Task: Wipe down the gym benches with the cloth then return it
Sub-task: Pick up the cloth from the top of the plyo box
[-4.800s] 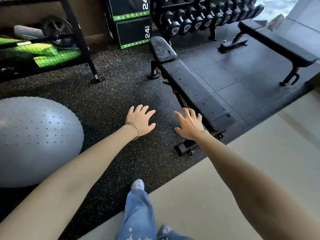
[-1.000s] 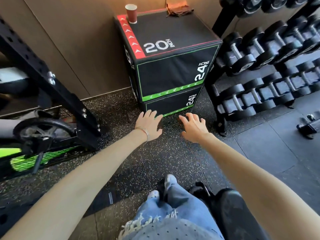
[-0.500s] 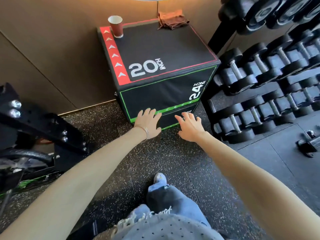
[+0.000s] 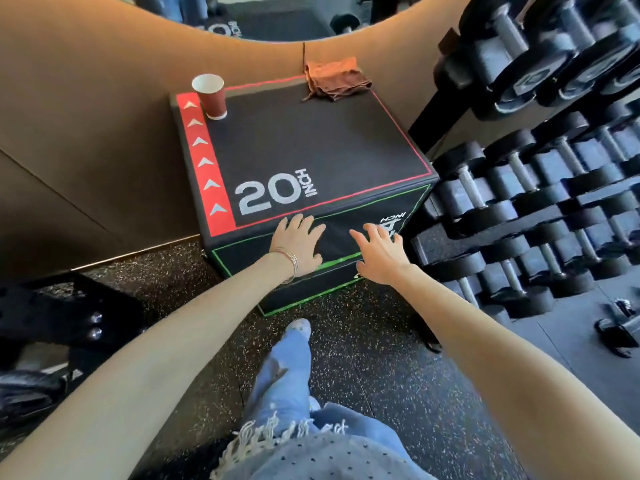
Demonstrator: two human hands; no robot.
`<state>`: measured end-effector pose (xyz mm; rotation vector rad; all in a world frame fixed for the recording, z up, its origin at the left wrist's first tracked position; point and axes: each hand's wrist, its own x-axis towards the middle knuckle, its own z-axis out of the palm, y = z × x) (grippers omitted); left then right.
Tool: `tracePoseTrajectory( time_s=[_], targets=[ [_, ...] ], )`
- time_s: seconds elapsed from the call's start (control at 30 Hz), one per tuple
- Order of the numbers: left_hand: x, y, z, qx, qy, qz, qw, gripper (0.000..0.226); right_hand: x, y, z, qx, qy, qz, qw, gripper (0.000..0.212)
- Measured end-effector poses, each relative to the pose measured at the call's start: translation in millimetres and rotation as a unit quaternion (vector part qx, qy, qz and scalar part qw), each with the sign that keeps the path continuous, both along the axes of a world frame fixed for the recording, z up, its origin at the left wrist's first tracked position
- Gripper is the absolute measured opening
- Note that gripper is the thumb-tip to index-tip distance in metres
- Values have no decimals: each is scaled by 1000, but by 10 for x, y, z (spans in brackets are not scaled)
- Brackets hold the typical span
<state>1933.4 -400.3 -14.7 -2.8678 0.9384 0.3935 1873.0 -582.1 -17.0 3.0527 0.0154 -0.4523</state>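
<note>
A crumpled brown-orange cloth (image 4: 334,79) lies on the far right corner of a black plyo box (image 4: 311,147) marked "20 INCH". My left hand (image 4: 298,242) and my right hand (image 4: 379,254) are both stretched out in front of me, fingers spread and holding nothing, over the box's near edge. The cloth is well beyond both hands, across the box top. No gym bench is in view.
A red paper cup (image 4: 211,97) stands on the box's far left corner. A dumbbell rack (image 4: 540,188) full of black dumbbells fills the right side. A black steel frame (image 4: 52,317) sits low on the left. A brown wall is behind the box.
I have walked away from the benches and up to the plyo box; it now sits much closer and fills the view. Both hands stay outstretched and empty.
</note>
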Motion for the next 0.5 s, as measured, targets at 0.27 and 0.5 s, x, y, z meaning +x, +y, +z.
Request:
tracePoseTrajectory(
  time_s=[0.27, 0.5],
  targets=[
    [1203, -274, 30, -5, -19, -9, 1000, 64, 1183, -273, 95, 2, -20, -13, 1000, 70],
    [2140, -601, 64, -5, -7, -16, 1000, 66, 2085, -517, 120, 10, -11, -32, 999, 71]
  ],
)
